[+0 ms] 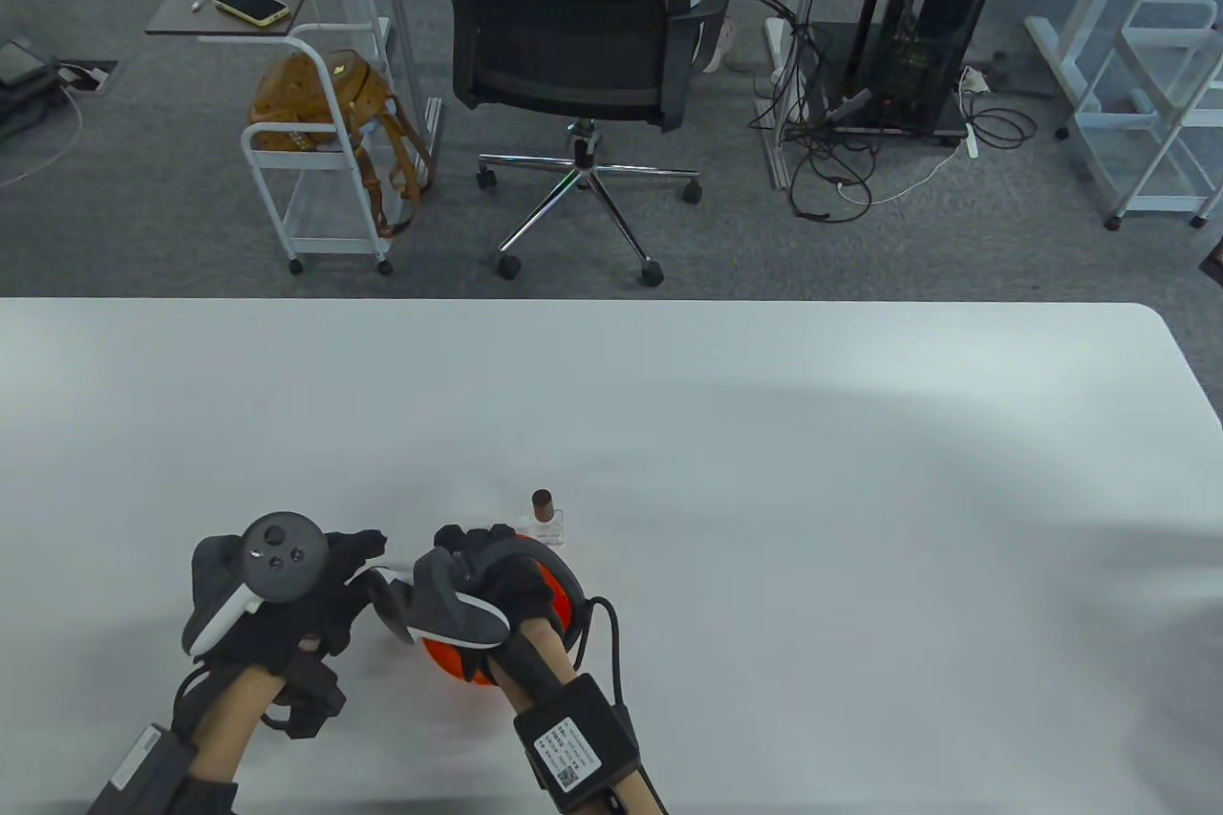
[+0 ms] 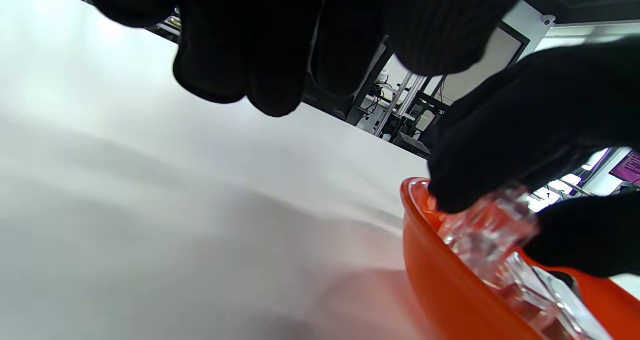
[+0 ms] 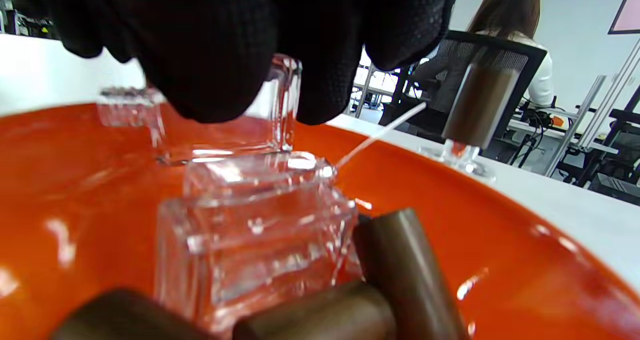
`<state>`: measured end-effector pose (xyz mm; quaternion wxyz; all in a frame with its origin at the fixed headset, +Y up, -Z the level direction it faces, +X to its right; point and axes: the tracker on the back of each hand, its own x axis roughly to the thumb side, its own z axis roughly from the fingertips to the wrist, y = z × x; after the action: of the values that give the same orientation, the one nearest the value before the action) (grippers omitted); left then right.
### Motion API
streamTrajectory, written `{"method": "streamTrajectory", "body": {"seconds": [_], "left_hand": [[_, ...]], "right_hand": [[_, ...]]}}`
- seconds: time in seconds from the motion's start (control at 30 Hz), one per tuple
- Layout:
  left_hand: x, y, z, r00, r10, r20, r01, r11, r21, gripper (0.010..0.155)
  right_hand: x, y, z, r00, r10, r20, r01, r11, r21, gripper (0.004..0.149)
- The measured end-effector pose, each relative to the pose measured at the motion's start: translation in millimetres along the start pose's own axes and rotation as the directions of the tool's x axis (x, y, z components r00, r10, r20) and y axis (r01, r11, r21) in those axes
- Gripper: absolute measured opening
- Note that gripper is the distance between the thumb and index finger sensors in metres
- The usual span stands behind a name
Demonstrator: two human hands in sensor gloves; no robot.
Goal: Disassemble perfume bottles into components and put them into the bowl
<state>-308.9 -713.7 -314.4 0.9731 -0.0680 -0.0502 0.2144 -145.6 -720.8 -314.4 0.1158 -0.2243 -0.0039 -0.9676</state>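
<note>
An orange bowl (image 1: 561, 597) sits near the table's front edge, mostly under my right hand (image 1: 475, 546). My right hand (image 3: 272, 97) pinches a clear glass bottle body (image 3: 282, 110) low inside the bowl (image 3: 505, 260). In the bowl lie another clear bottle body (image 3: 255, 230), brown caps (image 3: 400, 265) and a thin white tube (image 3: 381, 133). One whole perfume bottle (image 1: 545, 517) with a brown cap stands just behind the bowl. My left hand (image 1: 368, 549) hovers left of the bowl rim (image 2: 425, 275), its fingers (image 2: 225, 44) loosely curled and holding nothing.
The white table (image 1: 764, 433) stretches wide to the right and back. Beyond its far edge stand a black office chair (image 1: 573, 22), a white cart (image 1: 320, 156) with a brown bag, and a cabled computer tower (image 1: 936, 12). A seated person (image 3: 507, 24) shows in the right wrist view.
</note>
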Motion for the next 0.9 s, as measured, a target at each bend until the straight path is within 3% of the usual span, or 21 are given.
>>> {"method": "streamTrajectory", "body": {"seconds": [0.23, 0.4, 0.57, 0.67, 0.8, 0.9], "left_hand": [[4.8, -3.1, -0.5, 1.0, -0.015, 0.022, 0.015, 1.0, -0.025, 0.062], [5.8, -5.6, -0.8, 0.999, -0.02, 0.039, 0.021, 0.999, -0.029, 0.062], [5.8, -5.9, -0.3, 0.999, -0.022, 0.04, 0.024, 0.999, -0.03, 0.062], [5.9, -6.3, -0.9, 0.999, -0.023, 0.043, 0.024, 0.999, -0.027, 0.062], [7.1, -7.9, -0.9, 0.998, -0.032, 0.047, 0.034, 0.999, -0.032, 0.062], [8.0, -9.0, -0.8, 0.998, -0.035, 0.052, 0.036, 0.999, -0.035, 0.062]], "right_hand": [[-3.4, 6.5, -0.7, 0.999, -0.035, 0.0, 0.035, 0.998, 0.053, 0.049], [-13.4, -0.7, 2.2, 0.994, -0.111, -0.006, 0.111, 0.994, 0.017, 0.051], [-62.5, -25.5, 10.6, 0.945, -0.296, -0.141, 0.261, 0.939, -0.223, 0.054], [-99.2, -21.9, 11.9, 0.885, -0.384, -0.265, 0.297, 0.901, -0.316, 0.062], [-131.3, 4.7, 2.5, 0.784, -0.492, -0.38, 0.454, 0.87, -0.192, 0.073], [-145.3, 27.1, -9.6, 0.718, -0.527, -0.455, 0.569, 0.821, -0.054, 0.073]]}}
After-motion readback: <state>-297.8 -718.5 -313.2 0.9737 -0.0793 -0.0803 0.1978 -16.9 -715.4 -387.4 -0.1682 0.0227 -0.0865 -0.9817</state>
